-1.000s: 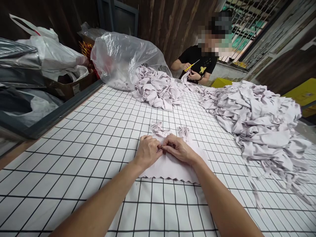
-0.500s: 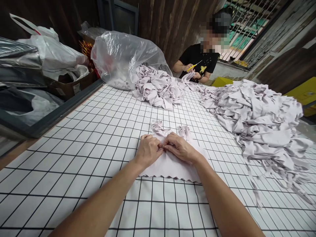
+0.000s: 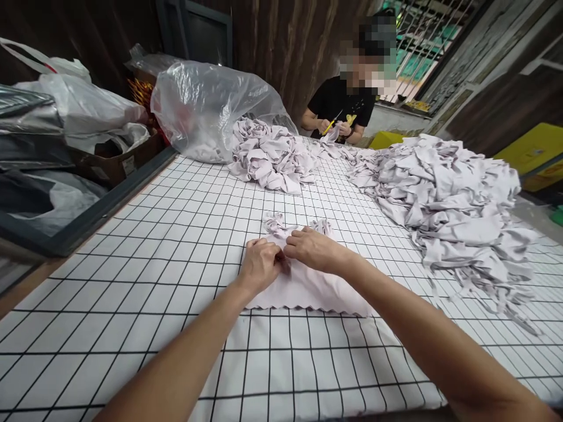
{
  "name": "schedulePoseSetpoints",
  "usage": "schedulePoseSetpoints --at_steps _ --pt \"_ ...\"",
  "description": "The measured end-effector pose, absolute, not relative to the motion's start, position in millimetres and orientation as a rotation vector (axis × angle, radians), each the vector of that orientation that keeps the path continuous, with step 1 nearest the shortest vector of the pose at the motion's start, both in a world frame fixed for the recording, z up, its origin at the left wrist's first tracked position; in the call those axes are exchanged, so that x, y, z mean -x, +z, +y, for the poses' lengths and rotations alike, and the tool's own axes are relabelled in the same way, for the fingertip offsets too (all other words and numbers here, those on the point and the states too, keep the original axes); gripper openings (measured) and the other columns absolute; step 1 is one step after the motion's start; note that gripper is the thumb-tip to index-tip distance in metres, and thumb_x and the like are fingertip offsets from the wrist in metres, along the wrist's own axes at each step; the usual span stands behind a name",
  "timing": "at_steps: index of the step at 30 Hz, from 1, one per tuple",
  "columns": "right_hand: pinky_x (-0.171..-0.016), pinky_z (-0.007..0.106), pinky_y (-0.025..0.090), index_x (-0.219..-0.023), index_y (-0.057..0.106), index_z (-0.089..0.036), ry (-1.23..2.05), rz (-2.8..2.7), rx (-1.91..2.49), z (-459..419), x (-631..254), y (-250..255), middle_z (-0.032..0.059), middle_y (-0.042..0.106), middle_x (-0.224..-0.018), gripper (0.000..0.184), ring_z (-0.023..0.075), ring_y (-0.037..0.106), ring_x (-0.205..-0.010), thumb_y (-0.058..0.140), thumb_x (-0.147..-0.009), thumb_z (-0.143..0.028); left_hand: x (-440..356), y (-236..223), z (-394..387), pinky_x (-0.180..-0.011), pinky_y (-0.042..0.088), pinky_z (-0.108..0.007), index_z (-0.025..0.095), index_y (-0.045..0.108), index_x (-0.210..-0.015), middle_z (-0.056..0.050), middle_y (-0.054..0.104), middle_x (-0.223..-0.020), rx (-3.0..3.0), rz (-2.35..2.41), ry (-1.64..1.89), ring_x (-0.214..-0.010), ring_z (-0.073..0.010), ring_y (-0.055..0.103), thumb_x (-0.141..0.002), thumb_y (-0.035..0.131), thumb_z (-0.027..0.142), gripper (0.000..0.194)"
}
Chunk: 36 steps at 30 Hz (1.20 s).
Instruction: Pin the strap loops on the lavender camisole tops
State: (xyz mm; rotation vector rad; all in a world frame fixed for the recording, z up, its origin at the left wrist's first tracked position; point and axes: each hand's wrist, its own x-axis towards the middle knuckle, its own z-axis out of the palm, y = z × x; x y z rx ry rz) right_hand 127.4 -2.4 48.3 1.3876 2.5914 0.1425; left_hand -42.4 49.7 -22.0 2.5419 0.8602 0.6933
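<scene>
A pale pink garment (image 3: 308, 291) with a wavy hem lies on the gridded tablecloth in front of me. Its hem faces me, and two gathered bunches of the same fabric lie at its far end. My left hand (image 3: 261, 264) is closed at its upper left part, thumb and fingers pinching the fabric. Close beside it, my right hand (image 3: 313, 251) is bent over the cloth with its fingers pressed together near the left fingertips. Whatever small thing sits between the right fingertips is hidden.
A large heap of pale pink fabric pieces (image 3: 453, 187) covers the right side. A smaller pile (image 3: 275, 155) spills from a clear plastic bag (image 3: 211, 108) at the back. Across the table, a person (image 3: 338, 105) holds yellow-handled scissors (image 3: 329, 125). Bags and a cardboard box (image 3: 127, 158) stand left.
My right hand has turned more sideways over the garment, its forearm swinging outward to the right. My left hand keeps its pinch. The whole view has shifted a little.
</scene>
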Motion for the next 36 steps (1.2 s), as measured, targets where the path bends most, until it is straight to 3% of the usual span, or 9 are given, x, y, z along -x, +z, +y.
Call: schedulePoseSetpoints --at_steps 4,8,14,16,20,24,28,32,36 --pt "-0.068 0.031 0.024 -0.093 0.063 -0.016 0.169 2.493 -1.536 12 -147 62 0.0057 0.066 -0.084 0.007 0.0181 0.05 -0.081 0.057 -0.09 -0.014 44 -18 46 -0.083 0.04 -0.042 0.019 0.063 -0.081 -0.004 0.066 -0.086 -2.609 0.904 0.821 -0.088 -0.0239 0.055 -0.079 0.07 0.025 0.01" --pt "-0.073 0.032 0.024 -0.096 0.064 -0.016 0.366 2.552 -1.726 31 -161 68 0.008 0.065 -0.092 0.013 0.0202 0.051 -0.087 0.056 -0.087 -0.01 44 -11 37 -0.088 0.043 -0.045 0.018 0.059 -0.1 -0.009 0.061 -0.103 -2.759 0.807 0.996 -0.098 -0.028 0.052 -0.078 0.069 0.019 0.024" --pt "-0.074 0.031 0.027 -0.087 0.062 -0.017 0.413 2.723 -2.155 59 -161 54 0.0057 0.062 -0.09 0.006 0.0185 0.051 -0.086 0.06 -0.088 -0.022 41 -18 36 -0.08 0.052 -0.036 0.018 0.06 -0.091 -0.006 0.061 -0.092 -2.795 0.318 0.97 -0.091 -0.0211 0.056 -0.084 0.05 0.001 0.021" --pt "-0.074 0.029 0.028 -0.08 0.06 -0.018 0.137 2.825 -2.408 68 -160 45 0.0027 0.058 -0.084 0.014 0.0159 0.05 -0.081 0.063 -0.086 -0.03 40 -22 38 -0.075 0.054 -0.034 0.018 0.06 -0.091 -0.005 0.062 -0.091 -2.768 0.267 0.926 -0.088 -0.0198 0.057 -0.084 0.049 -0.001 0.023" --pt "-0.066 0.026 0.031 -0.068 0.052 -0.019 -0.874 2.817 -2.92 85 -156 28 -0.0032 0.045 -0.066 0.031 0.0125 0.042 -0.067 0.074 -0.074 -0.041 39 -25 40 -0.074 0.056 -0.033 0.017 0.061 -0.093 -0.005 0.064 -0.095 -2.741 0.25 0.893 -0.091 -0.0193 0.059 -0.082 0.051 -0.002 0.025" --pt "-0.057 0.025 0.033 -0.07 0.051 -0.02 -1.428 2.714 -3.005 95 -147 20 -0.0069 0.036 -0.056 0.033 0.0101 0.038 -0.056 0.069 -0.074 -0.047 38 -23 40 -0.076 0.056 -0.034 0.017 0.062 -0.092 -0.006 0.065 -0.093 -2.741 0.243 0.918 -0.093 -0.0202 0.06 -0.082 0.051 -0.002 0.024" --pt "-0.054 0.023 0.038 -0.08 0.053 -0.019 -2.046 2.581 -2.924 92 -136 18 -0.0075 0.045 -0.058 0.037 0.008 0.043 -0.053 0.072 -0.071 -0.05 39 -22 40 -0.077 0.055 -0.037 0.017 0.063 -0.09 -0.006 0.064 -0.094 -2.732 0.241 0.911 -0.093 -0.0208 0.059 -0.083 0.052 0.001 0.021" --pt "-0.061 0.023 0.048 -0.082 0.049 -0.02 -2.64 2.283 -2.742 77 -134 19 -0.0043 0.06 -0.072 0.044 0.0083 0.058 -0.061 0.081 -0.063 -0.044 39 -22 41 -0.076 0.055 -0.038 0.017 0.063 -0.089 -0.007 0.064 -0.094 -2.713 0.257 0.877 -0.092 -0.0213 0.059 -0.084 0.052 0.003 0.019" --pt "-0.059 0.022 0.051 -0.081 0.054 -0.017 -2.991 1.849 -2.545 57 -138 25 0.0002 0.065 -0.077 0.03 0.0069 0.06 -0.057 0.078 -0.072 -0.031 38 -23 42 -0.078 0.055 -0.039 0.017 0.064 -0.088 -0.007 0.065 -0.093 -2.706 0.273 0.871 -0.091 -0.0215 0.059 -0.085 0.052 0.004 0.017"
